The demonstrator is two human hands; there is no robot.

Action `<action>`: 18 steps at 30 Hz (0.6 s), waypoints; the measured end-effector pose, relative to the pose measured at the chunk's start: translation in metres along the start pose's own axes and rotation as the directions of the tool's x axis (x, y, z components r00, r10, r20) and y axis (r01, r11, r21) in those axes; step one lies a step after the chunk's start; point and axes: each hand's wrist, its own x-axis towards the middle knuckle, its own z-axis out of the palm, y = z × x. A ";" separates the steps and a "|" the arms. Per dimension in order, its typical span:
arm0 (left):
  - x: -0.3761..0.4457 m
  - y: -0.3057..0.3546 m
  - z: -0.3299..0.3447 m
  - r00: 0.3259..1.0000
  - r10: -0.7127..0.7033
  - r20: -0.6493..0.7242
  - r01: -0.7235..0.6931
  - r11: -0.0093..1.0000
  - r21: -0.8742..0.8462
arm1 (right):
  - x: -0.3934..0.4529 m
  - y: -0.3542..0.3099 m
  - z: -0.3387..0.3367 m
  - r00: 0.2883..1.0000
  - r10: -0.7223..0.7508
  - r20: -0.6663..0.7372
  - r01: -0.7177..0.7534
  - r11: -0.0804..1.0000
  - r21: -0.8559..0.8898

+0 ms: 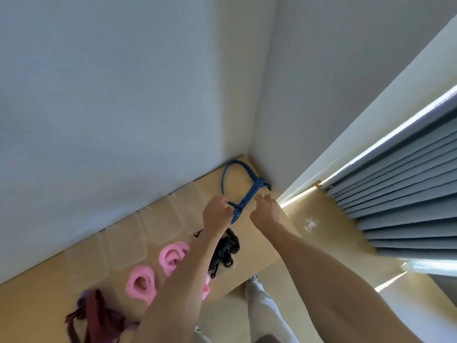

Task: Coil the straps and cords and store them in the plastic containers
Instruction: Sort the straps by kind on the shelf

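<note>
Strap lay mid-frame on the bench — left hand had a pinching grip on its wrapped end, likely to keep the coil tight; right hand hovered released beside it.

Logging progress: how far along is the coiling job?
Early. Done: nothing visibly stored; the clear containers along the wall look empty. In hand: left hand pinches the blue strap, right hand beside it. Left: pink cords, black cord and maroon strap lie loose on the table.
</note>
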 end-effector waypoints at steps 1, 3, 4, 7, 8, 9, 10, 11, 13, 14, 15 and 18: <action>0.010 0.006 0.007 1.000 -0.008 0.016 0.008 1.000 0.008 | 0.013 0.004 -0.002 1.000 -0.004 -0.003 0.004 1.000 -0.002; 0.028 0.016 0.023 0.999 -0.017 0.050 0.014 0.999 0.052 | 0.037 0.009 -0.003 0.999 -0.032 0.005 0.032 0.999 -0.014; 0.036 0.018 0.032 0.998 -0.010 0.068 0.003 0.996 0.092 | 0.048 0.010 -0.001 0.998 -0.059 0.013 0.060 0.998 -0.030; 0.052 0.021 0.055 0.994 0.007 0.110 -0.031 0.977 0.210 | 0.072 0.011 0.008 0.991 -0.122 0.056 0.126 0.989 -0.080; 0.055 0.020 0.062 0.994 -0.002 0.113 -0.024 0.972 0.232 | 0.076 0.012 0.013 0.987 -0.137 0.079 0.144 0.985 -0.099; 0.057 0.018 0.069 0.994 -0.015 0.104 -0.013 0.966 0.256 | 0.079 0.015 0.018 0.983 -0.155 0.103 0.168 0.978 -0.125; 0.059 0.016 0.075 0.995 -0.022 0.100 -0.008 0.956 0.293 | 0.081 0.018 0.023 0.977 -0.177 0.123 0.195 0.968 -0.155; 0.059 0.014 0.081 0.996 -0.028 0.089 -0.001 0.949 0.315 | 0.083 0.022 0.028 0.971 -0.195 0.138 0.219 0.959 -0.183; 0.061 0.013 0.086 0.997 -0.036 0.065 0.014 0.949 0.314 | 0.084 0.028 0.036 0.969 -0.214 0.126 0.236 0.950 -0.205; 0.063 0.014 0.085 0.997 -0.044 0.065 0.022 0.954 0.300 | 0.086 0.028 0.037 0.970 -0.221 0.100 0.237 0.950 -0.205; 0.065 0.016 0.082 0.995 -0.059 0.078 0.035 0.960 0.279 | 0.088 0.027 0.037 0.971 -0.227 0.069 0.237 0.950 -0.204; 0.074 0.022 0.066 0.985 -0.108 0.137 0.078 0.974 0.211 | 0.094 0.022 0.029 0.972 -0.235 0.011 0.234 0.959 -0.162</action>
